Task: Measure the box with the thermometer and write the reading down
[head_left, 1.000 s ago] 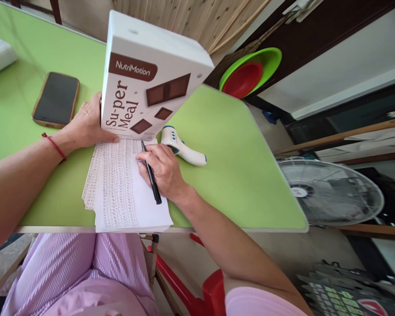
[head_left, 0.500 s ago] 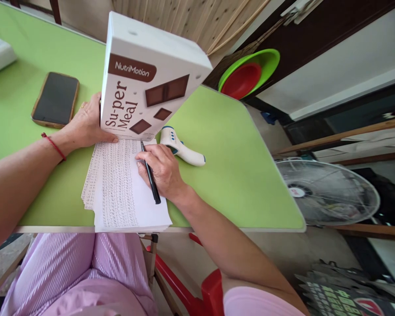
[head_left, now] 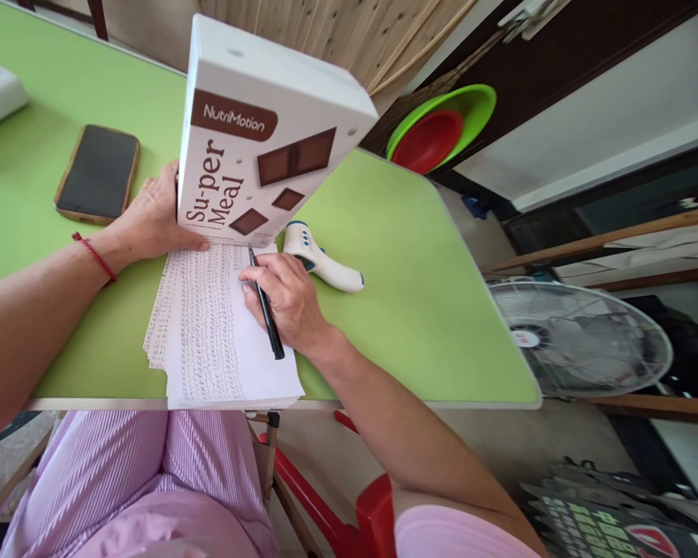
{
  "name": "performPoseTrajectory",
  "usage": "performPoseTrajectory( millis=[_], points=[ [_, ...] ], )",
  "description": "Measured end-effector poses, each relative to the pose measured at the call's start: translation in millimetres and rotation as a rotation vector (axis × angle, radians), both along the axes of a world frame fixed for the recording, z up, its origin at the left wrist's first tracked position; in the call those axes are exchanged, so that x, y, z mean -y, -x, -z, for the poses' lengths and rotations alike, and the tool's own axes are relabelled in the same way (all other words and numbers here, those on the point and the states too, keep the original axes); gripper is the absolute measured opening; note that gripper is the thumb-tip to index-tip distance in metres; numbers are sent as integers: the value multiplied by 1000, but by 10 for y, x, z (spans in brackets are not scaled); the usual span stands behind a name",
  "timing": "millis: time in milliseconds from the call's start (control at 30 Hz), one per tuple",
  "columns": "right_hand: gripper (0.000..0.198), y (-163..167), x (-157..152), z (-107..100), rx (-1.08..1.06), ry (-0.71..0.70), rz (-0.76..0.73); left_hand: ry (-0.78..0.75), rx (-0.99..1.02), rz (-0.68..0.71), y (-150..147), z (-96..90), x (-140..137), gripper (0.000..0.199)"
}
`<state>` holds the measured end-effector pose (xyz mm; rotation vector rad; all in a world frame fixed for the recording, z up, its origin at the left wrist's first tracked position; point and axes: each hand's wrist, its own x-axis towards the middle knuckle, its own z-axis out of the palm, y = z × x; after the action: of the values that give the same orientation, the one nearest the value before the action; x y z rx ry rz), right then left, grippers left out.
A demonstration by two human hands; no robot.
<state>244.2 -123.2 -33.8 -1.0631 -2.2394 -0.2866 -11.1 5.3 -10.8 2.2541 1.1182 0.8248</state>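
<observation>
Right hand (head_left: 288, 298): fingers closed around a slim black pen (head_left: 265, 304), tip on the top line of a stack of white paper sheets covered in dense handwritten rows (head_left: 221, 333). The stack lies on the lime-green surface (head_left: 419, 310) at about 6 o'clock, its near edge flush with the surface's near rim.

Left hand (head_left: 151, 217): fingers curled round the left side of a tall white cardboard box printed with brown chocolate squares and the words "NutriMotion Su-per Meal" (head_left: 256, 147), holding it upright at 12 o'clock of the stack, its lower edge touching the paper. A red cord bracelet (head_left: 95, 256) circles the wrist.

Dark smartphone in a tan case (head_left: 98, 173): flat on the surface, 10 o'clock of the stack, just beside the left hand.

White handheld thermometer with blue trim (head_left: 323, 263): lying at 2 o'clock of the stack, just beyond the right hand.

Nested green and red plastic bowls (head_left: 442, 128): beyond the far edge, at 1 o'clock.
</observation>
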Motion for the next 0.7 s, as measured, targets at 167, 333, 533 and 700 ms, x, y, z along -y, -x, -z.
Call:
performPoseTrajectory(
  millis=[167, 333, 533, 700],
  points=[
    [18, -2, 3, 9, -14, 20, 10, -15, 25, 16, 11, 25, -15, 115],
    [18, -4, 5, 12, -4, 49, 18, -30, 32, 8, 14, 34, -4, 111],
    [18, 3, -5, 8, -4, -31, 1, -11, 2, -14, 2, 1, 9, 114],
    [17, 10, -4, 12, 0, -14, 21, 5, 9, -7, -11, -29, 32, 118]
  ],
)
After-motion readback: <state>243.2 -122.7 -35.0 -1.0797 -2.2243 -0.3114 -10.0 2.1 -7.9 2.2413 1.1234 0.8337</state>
